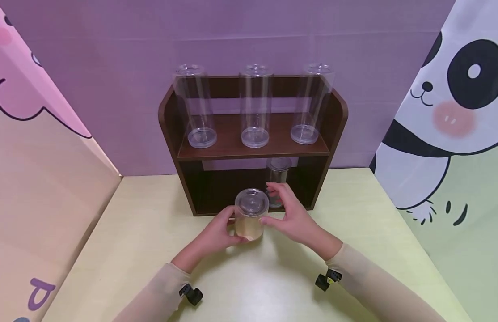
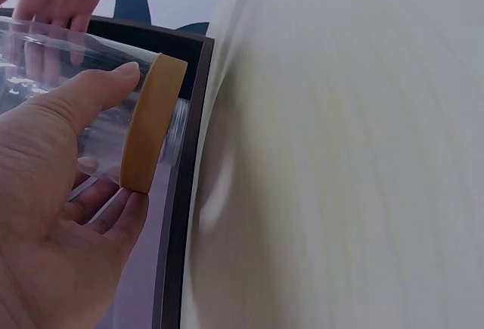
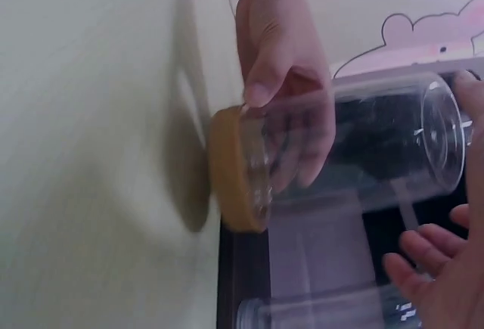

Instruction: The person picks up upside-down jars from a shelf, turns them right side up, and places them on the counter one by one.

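My left hand (image 1: 214, 238) grips a clear jar (image 1: 250, 223) in front of the shelf, thumb on one side and fingers round the other. The jar stands inverted: its clear base faces up and a tan, wood-coloured lid (image 3: 229, 169) is at the bottom, close over the table. In the left wrist view the thumb presses the wall near the lid (image 2: 155, 121). My right hand (image 1: 291, 218) is beside the jar with fingers spread and loosely bent. Its thumb tip is right at the jar's edge in the head view.
A dark brown two-level shelf (image 1: 253, 156) stands at the table's back. Three clear cylinders (image 1: 255, 107) line its upper level. Another clear jar (image 1: 278, 172) stands on the right of the lower level, partly behind my right hand. Printed walls enclose the pale table (image 1: 144, 210).
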`<state>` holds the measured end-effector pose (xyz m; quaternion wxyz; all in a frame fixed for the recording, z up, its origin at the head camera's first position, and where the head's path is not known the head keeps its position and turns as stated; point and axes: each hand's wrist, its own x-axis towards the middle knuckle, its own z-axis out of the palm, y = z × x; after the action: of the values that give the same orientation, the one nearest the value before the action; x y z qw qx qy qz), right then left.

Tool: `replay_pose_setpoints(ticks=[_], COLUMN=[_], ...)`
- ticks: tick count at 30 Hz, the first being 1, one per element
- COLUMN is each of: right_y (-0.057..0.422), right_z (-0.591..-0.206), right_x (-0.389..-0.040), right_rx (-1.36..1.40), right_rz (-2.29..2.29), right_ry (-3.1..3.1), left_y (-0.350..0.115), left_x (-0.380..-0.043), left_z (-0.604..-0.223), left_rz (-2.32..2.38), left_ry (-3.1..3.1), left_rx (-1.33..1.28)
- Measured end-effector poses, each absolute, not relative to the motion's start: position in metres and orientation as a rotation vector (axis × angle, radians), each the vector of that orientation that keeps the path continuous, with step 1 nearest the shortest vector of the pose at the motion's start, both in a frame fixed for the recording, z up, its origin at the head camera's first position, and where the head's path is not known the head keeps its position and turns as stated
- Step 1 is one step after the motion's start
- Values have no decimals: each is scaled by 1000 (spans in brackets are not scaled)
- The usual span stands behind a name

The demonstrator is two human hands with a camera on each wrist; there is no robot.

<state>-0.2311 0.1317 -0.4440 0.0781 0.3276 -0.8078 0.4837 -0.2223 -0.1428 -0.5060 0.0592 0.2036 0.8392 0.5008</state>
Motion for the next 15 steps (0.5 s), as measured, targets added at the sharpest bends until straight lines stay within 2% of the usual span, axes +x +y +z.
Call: replay_pose_setpoints(ticks=[15], right_y=[117], right_z=[-435], right_x=[-234], right_rx=[1044], right_rz=[1404], right_ry=[-2546], left_y=[-133], left_x=[-219], left_z=[-507], left_rz=[1532], left_ry=[2470], left_rx=[679])
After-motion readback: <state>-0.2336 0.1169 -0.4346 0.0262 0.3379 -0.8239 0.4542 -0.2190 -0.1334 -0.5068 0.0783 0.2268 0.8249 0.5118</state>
